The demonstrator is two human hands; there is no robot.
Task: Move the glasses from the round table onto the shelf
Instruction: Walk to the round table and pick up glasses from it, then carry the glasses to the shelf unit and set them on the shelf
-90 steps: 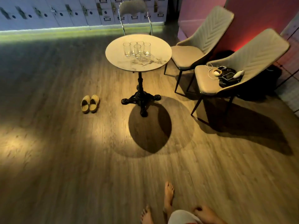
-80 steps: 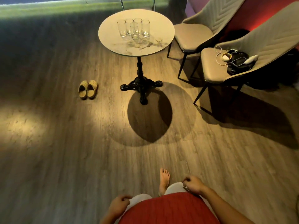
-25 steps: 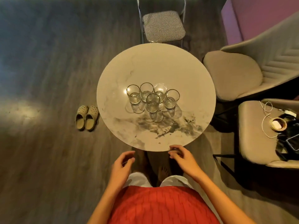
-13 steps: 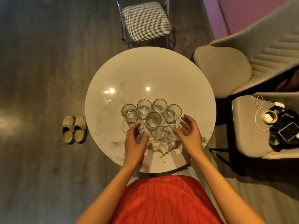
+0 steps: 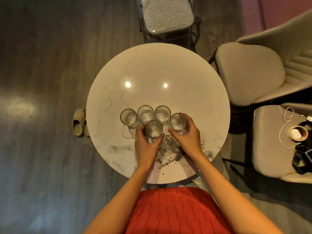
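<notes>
All five glasses stand upright, clustered on the round table (image 5: 194, 78); none moved, and no shelf is in view. My left hand (image 5: 146, 146) grasps the front glass (image 5: 153, 128). My right hand (image 5: 187, 137) grasps the rightmost glass (image 5: 177, 121). Neither looks lifted.

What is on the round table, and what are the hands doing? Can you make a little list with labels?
Table: round marble-look table
Glasses: five clear, upright, clustered together
Left hand: wrapped around front glass
Right hand: wrapped around rightmost glass
Untouched: three back glasses
Lifted yet: cannot tell
Shelf: not in view
</notes>
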